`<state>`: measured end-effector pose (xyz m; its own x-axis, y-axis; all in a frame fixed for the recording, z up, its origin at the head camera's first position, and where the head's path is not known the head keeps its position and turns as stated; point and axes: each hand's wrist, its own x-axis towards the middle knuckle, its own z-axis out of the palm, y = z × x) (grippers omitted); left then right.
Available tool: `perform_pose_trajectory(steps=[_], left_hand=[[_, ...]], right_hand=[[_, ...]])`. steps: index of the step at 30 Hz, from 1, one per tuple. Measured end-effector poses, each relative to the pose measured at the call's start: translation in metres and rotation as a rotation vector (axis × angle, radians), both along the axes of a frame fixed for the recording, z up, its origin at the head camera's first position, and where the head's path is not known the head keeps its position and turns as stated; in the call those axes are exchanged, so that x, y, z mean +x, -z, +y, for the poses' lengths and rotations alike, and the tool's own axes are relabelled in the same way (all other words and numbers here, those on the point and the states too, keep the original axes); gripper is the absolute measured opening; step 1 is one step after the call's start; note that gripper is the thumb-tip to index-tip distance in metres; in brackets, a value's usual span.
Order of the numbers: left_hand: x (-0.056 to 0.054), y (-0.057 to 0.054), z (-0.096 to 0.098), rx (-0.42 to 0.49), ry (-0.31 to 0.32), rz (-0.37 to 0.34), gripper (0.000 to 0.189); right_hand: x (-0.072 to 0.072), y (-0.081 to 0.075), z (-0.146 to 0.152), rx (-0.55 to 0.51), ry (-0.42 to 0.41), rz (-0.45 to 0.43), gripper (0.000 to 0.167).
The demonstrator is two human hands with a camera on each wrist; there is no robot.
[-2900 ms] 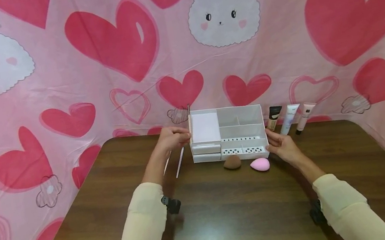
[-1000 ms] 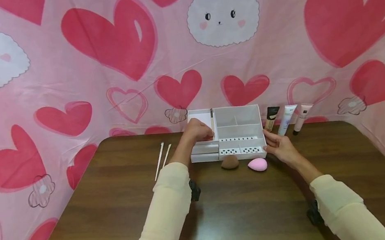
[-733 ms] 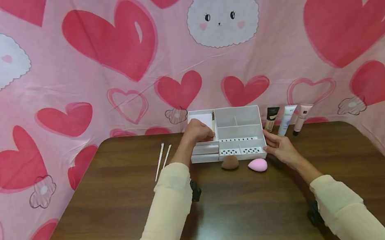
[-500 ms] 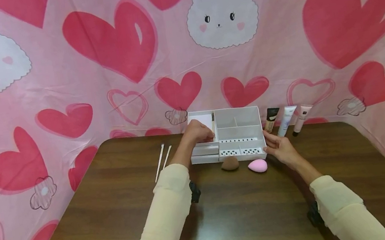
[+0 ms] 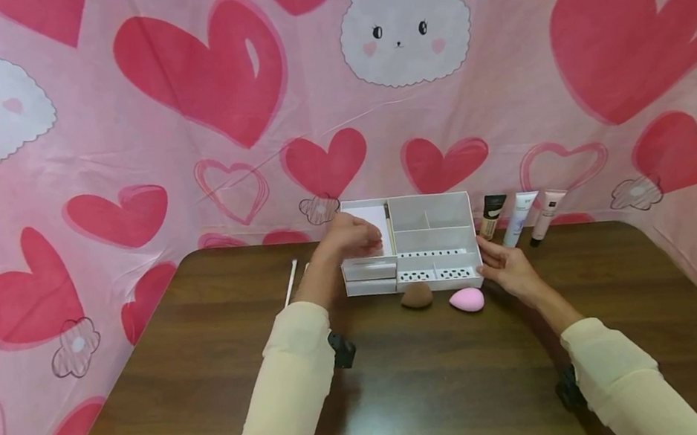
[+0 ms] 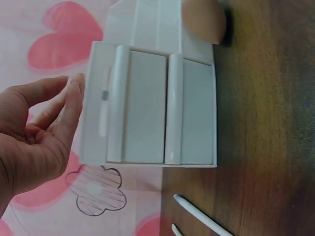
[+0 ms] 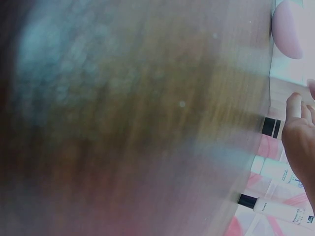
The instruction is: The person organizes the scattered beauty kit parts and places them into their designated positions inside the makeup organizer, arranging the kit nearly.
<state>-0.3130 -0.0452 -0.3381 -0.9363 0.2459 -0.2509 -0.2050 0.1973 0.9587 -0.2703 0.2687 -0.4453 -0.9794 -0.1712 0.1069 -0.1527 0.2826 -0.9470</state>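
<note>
A white makeup organizer (image 5: 435, 241) with drawers and compartments stands at the back of the table. A makeup brush (image 5: 389, 230) stands in its top-left compartment, against the divider. My left hand (image 5: 351, 237) is over that compartment, beside the brush and apart from it; in the left wrist view its fingers are loosely bent with nothing between them. With extended fingers, my right hand (image 5: 509, 269) touches the organizer's right side. A brown makeup sponge (image 5: 417, 296) and a pink makeup sponge (image 5: 467, 300) lie before the organizer.
Three tubes stand right of the organizer: one black-topped (image 5: 492, 216), one white (image 5: 520, 219), one pink (image 5: 547, 216). A white-handled brush (image 5: 291, 283) lies left on the wooden table (image 5: 417, 403); another is mostly behind my left arm. A patterned cloth hangs behind.
My left hand carried the brush from the organizer's left side into the top-left compartment, let go of it and drew back a little leftward. My right hand stayed at the right side.
</note>
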Motion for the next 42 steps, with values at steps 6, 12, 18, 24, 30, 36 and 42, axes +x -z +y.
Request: perform_pose_trajectory(steps=[6,12,18,24,30,36,42], left_hand=[[0.004,-0.008,-0.015,-0.005,0.049,-0.014,0.032],[0.014,-0.010,-0.033,-0.047,0.074,0.017,0.038],[0.025,-0.003,-0.054,-0.030,0.045,0.052,0.040],[0.033,0.006,-0.071,-0.001,-0.056,0.102,0.037],[0.041,0.018,-0.086,-0.053,-0.152,0.225,0.032],[0.044,0.035,-0.108,-0.190,-0.238,0.278,0.027],[0.043,0.050,-0.131,-0.208,-0.270,0.210,0.031]], right_hand=[[0.000,0.000,-0.001,-0.005,-0.005,0.006,0.067],[0.001,0.000,0.001,-0.005,0.002,0.005,0.067],[0.001,-0.001,0.000,0.002,0.000,-0.002,0.067],[0.001,-0.001,-0.002,0.000,-0.008,0.005,0.067],[0.000,0.001,-0.001,0.012,0.003,0.013,0.067],[-0.001,0.002,-0.001,0.006,-0.002,0.014,0.067],[-0.001,0.002,0.001,0.000,0.003,0.016,0.066]])
